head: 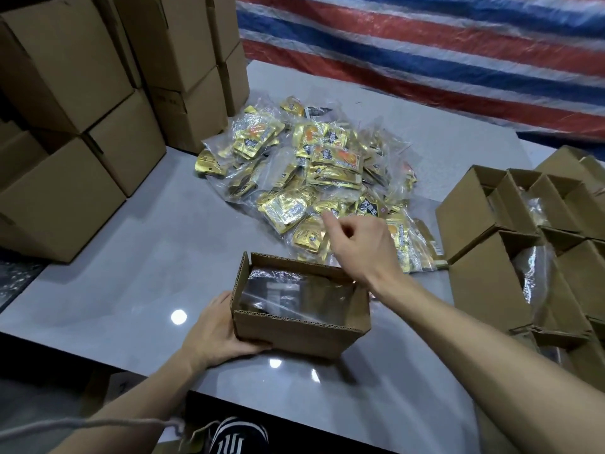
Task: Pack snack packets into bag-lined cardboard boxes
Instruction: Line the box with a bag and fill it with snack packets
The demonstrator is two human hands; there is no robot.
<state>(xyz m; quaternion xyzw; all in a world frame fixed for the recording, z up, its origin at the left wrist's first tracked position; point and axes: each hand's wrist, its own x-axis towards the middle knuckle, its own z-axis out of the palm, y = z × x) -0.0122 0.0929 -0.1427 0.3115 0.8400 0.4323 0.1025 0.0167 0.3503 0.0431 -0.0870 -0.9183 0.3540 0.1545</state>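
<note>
An open cardboard box (294,332) lined with a clear plastic bag stands on the grey table (131,257) near its front edge. My left hand (219,335) grips the box's near left corner. My right hand (360,244) hovers past the box's far rim, over the near edge of a heap of gold snack packets (314,172) in clear bags. Its fingers are loosely curled, the index finger sticks out toward the heap, and nothing is in it. Dark contents show through the bag inside the box.
Closed cardboard boxes (82,126) are stacked along the left and back left. Several open boxes (523,224) with plastic inside crowd the right edge. A red, blue and white striped tarp (425,54) hangs behind. A shoe (239,437) shows below the table's front edge.
</note>
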